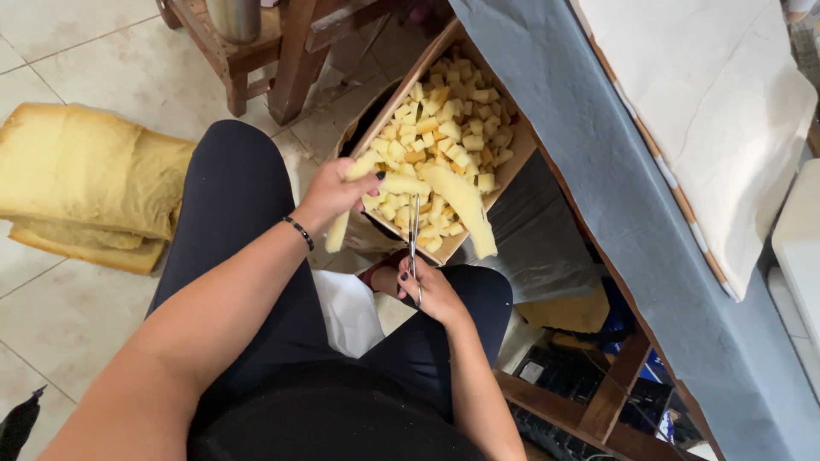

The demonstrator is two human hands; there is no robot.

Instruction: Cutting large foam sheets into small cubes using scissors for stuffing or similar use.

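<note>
My left hand [335, 193] grips several long yellow foam strips [457, 203] and holds them over a cardboard box [519, 159]. The box is filled with several small yellow foam cubes [448, 119]. Just below it, my right hand [424, 288] is closed on the handles of metal scissors [414, 230]. Their blades point up and meet the strips near my left fingers. My legs in dark trousers lie under both hands.
A stack of yellow foam sheets [81, 175] lies on the tiled floor at left. Wooden furniture legs [290, 60] stand at the top. A grey cloth-covered table [632, 196] runs along the right, with a cream fabric [726, 111] on it.
</note>
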